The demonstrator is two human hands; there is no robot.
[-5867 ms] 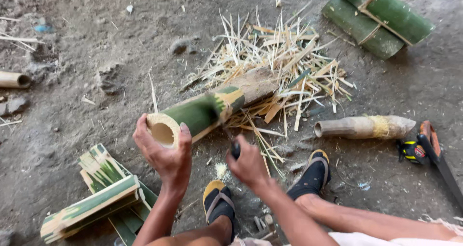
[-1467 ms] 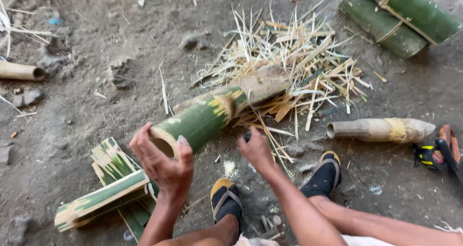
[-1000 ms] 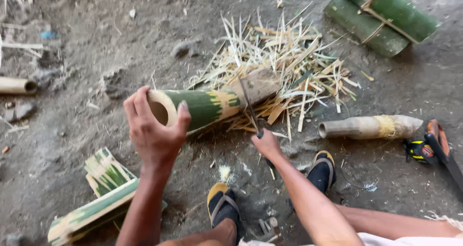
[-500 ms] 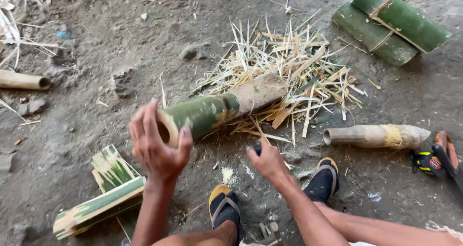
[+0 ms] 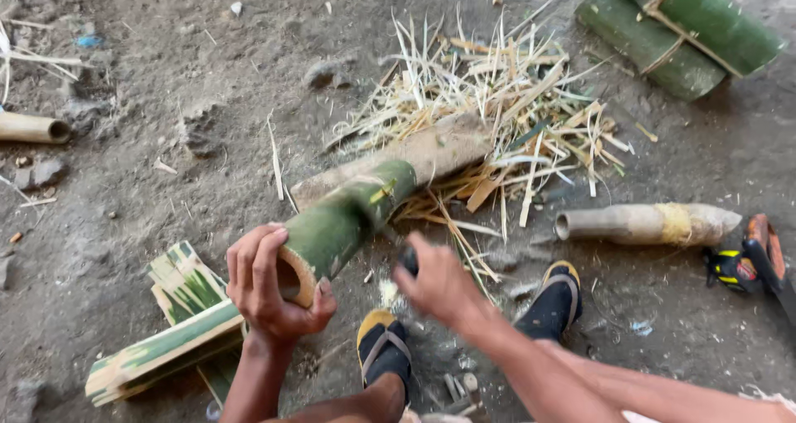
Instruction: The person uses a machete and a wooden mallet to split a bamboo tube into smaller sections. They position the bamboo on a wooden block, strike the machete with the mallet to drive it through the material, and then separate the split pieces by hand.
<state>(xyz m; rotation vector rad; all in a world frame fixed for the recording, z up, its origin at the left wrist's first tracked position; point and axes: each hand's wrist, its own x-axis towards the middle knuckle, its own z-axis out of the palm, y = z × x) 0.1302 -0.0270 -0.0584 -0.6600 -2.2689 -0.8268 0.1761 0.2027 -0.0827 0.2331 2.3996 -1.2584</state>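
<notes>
A thick green bamboo section (image 5: 352, 216) lies slanted on the dirt, its far end pale and resting in a heap of shavings. My left hand (image 5: 269, 286) grips its cut, hollow near end. My right hand (image 5: 435, 282) is blurred just right of the bamboo, closed around a dark handle (image 5: 409, 260); the rest of that tool is hidden, so I cannot tell what it is. My two feet in black and yellow sandals (image 5: 383, 344) sit below the bamboo.
Split green bamboo slats (image 5: 178, 323) lie stacked at the lower left. Tied half-round bamboo pieces (image 5: 680, 29) are at the top right. A pale bamboo piece (image 5: 651, 222) and an orange and black power tool (image 5: 754, 261) lie at the right. A small tube (image 5: 33, 128) lies at the left.
My left hand has closed again around the bamboo's near end. My right hand, still on the dark handle, has dropped lower and nearer the bamboo. The bamboo has shifted slightly.
</notes>
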